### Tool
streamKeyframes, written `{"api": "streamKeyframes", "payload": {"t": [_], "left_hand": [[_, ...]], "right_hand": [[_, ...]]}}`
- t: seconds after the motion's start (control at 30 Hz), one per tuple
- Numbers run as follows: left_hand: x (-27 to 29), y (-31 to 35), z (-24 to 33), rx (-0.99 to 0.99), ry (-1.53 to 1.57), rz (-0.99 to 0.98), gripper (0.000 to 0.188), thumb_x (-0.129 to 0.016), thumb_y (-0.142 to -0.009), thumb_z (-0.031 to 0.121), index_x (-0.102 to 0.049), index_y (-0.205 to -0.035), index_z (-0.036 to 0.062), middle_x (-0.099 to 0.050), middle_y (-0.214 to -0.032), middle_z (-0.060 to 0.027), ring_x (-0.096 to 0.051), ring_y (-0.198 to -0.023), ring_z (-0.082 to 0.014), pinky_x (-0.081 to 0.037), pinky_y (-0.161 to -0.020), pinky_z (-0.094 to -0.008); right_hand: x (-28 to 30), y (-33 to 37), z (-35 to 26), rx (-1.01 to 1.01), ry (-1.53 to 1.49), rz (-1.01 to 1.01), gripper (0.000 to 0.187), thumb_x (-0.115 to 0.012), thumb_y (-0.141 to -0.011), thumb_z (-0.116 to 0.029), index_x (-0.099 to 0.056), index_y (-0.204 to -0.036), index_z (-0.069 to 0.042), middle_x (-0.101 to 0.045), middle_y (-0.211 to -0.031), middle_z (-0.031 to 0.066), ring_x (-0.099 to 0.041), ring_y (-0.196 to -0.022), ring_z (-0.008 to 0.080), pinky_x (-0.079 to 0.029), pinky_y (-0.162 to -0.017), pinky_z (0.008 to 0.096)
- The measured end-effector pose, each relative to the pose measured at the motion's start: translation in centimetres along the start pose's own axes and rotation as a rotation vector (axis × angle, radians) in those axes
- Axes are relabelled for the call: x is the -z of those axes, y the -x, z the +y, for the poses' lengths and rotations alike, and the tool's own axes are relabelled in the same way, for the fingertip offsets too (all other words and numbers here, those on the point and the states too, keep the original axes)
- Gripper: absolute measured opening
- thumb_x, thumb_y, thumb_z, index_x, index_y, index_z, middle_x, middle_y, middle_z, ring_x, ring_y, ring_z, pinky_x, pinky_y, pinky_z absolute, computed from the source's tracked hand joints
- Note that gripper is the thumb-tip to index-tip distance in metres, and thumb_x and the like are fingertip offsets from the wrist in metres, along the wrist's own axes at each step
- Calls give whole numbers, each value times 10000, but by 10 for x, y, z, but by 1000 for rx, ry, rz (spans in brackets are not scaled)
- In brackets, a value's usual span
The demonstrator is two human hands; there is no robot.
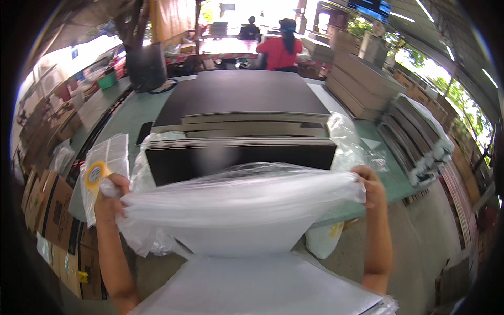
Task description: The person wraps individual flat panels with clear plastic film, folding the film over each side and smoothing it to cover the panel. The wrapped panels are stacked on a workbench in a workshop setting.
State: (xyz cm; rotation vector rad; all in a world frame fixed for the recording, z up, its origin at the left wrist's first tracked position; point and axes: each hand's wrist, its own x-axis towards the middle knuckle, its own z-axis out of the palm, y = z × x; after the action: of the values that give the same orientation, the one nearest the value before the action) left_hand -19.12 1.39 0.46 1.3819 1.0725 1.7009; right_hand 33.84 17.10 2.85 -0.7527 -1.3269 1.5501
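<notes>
Between my two hands a clear plastic sheet (236,197) is stretched wide and gathered into folds. My left hand (114,197) is closed on its left end, and my right hand (371,186) grips the right end. Just beyond the plastic, a stack of black boards (241,157) stands on edge, its lower part hidden by the plastic. More dark boards (247,94) lie flat in a pile behind it. Plastic film (344,142) bunches at the pile's right side. Close to my left hand is a roll of yellow tape (95,174).
A green table (388,160) bears the boards. Wrapped grey stacks (412,136) and large grey boards (359,84) stand at the right. Cardboard boxes (55,210) are piled at the left, near a dark phone-like slab (144,133). A person in red (281,50) sits at the back.
</notes>
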Motion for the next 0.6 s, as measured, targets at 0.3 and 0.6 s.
{"api": "streamKeyframes", "payload": {"t": [0.3, 0.6], "left_hand": [[-27, 120, -142, 930, -79, 75, 317, -623, -554, 127, -552, -840, 10, -549, -660, -65, -501, -494, -140, -417, -460, -268], [-40, 146, -205, 858, -491, -259, 257, -618, -598, 124, -552, -823, 17, -553, -673, -61, -502, -550, -120, -412, -497, -251]], "right_hand": [[72, 74, 263, -811, -363, 61, 308, -490, -692, 24, -527, -987, -59, -554, -779, 68, -493, -633, 173, -418, -595, 308], [81, 98, 355, -988, -48, 382, 146, -477, -767, -83, -553, -878, -26, -556, -714, 75, -505, -609, 160, -411, -565, 287]]}}
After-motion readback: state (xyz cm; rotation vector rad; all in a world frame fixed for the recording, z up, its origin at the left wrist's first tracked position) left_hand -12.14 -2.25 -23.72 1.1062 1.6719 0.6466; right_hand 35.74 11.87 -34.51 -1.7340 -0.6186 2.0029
